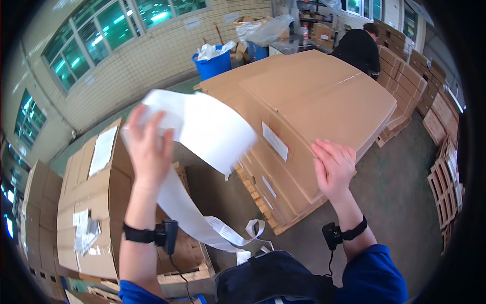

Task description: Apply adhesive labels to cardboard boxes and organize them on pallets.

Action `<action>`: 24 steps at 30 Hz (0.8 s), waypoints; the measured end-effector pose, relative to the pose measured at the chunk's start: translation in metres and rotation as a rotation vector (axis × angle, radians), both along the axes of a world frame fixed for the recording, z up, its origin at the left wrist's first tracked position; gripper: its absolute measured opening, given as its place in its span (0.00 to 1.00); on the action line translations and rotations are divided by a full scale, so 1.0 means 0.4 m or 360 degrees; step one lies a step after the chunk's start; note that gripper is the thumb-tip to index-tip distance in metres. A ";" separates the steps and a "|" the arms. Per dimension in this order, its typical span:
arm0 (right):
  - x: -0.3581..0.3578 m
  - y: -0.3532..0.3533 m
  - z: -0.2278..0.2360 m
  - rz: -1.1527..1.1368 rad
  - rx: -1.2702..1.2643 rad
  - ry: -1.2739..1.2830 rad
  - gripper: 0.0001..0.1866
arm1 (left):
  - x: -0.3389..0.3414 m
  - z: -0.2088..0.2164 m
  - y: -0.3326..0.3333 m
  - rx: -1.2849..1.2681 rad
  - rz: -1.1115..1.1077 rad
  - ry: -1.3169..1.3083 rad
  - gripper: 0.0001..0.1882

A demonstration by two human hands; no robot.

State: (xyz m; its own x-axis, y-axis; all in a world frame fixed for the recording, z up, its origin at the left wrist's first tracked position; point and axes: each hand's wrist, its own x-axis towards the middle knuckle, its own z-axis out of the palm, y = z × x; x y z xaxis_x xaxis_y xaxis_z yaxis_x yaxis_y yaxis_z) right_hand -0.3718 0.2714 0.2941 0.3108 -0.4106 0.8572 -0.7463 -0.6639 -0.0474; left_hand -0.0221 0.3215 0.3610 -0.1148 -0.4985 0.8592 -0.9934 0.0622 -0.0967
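Note:
My left hand (148, 152), raised at the left and somewhat blurred, grips a roll of white labels (212, 126) by its left end. From the roll a long strip (185, 213) hangs down and curls near my waist, with print on part of it. My right hand (335, 169) is held over the near right side of a large flat carton stack (314, 91). Its fingers are pressed together, and whatever they may hold is hidden. A white label (275, 142) is stuck on the carton's near side.
Taped cartons (86, 197) stand on a pallet at the left. A wooden pallet (260, 197) lies under the large carton. Farther off are a blue bin (212, 63), a person in dark clothing (357, 48), stacked boxes (402, 81) and pallets (443, 187) at the right.

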 end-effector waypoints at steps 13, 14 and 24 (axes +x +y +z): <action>0.105 0.022 -0.020 -0.0827 -0.0028 -0.0517 0.12 | -0.112 -0.150 -0.617 0.0465 -0.1263 0.0429 0.22; 0.109 0.013 -0.023 -0.0862 -0.0028 -0.0516 0.12 | -0.110 -0.161 -0.644 0.0589 -0.1370 0.0573 0.23; -0.022 -0.020 -0.037 -0.0890 0.0020 -0.0576 0.10 | -0.219 -0.228 -0.710 0.0439 -0.1684 0.1063 0.31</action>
State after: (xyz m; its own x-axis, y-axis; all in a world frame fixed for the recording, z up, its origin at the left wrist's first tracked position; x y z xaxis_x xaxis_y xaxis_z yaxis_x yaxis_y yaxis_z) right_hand -0.3805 0.2632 0.2791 -0.2582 -0.4371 0.8616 -0.9137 -0.1791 -0.3647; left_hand -0.1098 0.0376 0.2696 -0.1511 -0.5991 0.7863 -0.2986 0.7859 0.5414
